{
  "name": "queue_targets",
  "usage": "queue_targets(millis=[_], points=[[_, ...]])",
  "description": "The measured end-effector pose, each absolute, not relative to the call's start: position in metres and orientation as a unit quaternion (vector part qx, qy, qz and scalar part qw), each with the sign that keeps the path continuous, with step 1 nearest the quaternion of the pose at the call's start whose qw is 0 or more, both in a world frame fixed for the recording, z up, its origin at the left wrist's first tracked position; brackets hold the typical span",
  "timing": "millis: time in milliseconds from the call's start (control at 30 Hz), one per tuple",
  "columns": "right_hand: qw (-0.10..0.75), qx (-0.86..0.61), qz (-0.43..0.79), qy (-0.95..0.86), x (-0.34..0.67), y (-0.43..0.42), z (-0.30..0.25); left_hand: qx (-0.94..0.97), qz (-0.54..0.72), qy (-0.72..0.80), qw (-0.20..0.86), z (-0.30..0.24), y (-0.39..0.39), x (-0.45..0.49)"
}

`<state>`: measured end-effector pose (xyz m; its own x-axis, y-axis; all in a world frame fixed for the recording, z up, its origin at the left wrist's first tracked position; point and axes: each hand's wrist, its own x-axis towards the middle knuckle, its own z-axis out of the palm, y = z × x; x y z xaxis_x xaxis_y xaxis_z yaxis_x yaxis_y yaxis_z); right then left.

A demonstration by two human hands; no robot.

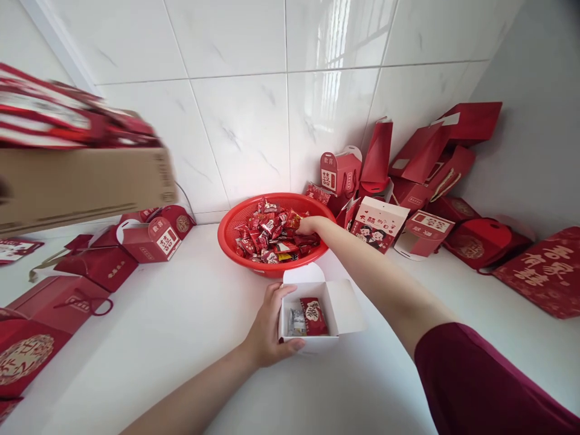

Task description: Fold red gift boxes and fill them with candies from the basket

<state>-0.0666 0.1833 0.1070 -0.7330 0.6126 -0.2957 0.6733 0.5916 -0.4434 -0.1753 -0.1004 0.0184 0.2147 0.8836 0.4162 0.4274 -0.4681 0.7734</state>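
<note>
My left hand (270, 326) grips the left side of a small open white box (344, 308) on the white counter; a red candy packet (313, 315) and a silvery one lie inside. My right hand (309, 226) reaches into a red plastic basket (226, 232) full of red wrapped candies (267, 237). Its fingers are curled down among the candies, and what they hold is hidden.
Red gift boxes and bags (421, 163) are piled in the back right corner against the tiled wall. More red boxes (154, 238) lie at the left. A cardboard carton (81, 181) stacked with red items juts in at upper left.
</note>
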Motion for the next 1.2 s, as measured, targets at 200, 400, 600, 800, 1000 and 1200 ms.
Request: queue_targets(millis=[200,400,600,800,1000,1200], points=[[0.133,0.368,-0.244,0.887,-0.060,0.173,0.120,0.739,0.440,0.442,0.255,0.021,-0.099,-0.174],[-0.073,0.371,-0.190,0.906,-0.019,0.135,0.134,0.739,0.445,0.439,0.252,0.022,-0.099,-0.173],[-0.304,0.388,-0.189,0.849,0.019,0.111,0.111,0.742,0.446,0.435,0.247,0.022,-0.098,-0.173],[-0.388,0.341,-0.191,0.835,0.018,0.111,0.090,0.739,0.450,0.435,0.250,0.022,-0.098,-0.173],[-0.446,0.330,-0.185,0.811,0.015,0.110,0.081,0.737,0.451,0.433,0.256,0.021,-0.097,-0.172],[-0.406,0.275,-0.238,0.838,0.006,0.108,0.101,0.736,0.450,0.435,0.258,0.021,-0.096,-0.173]])
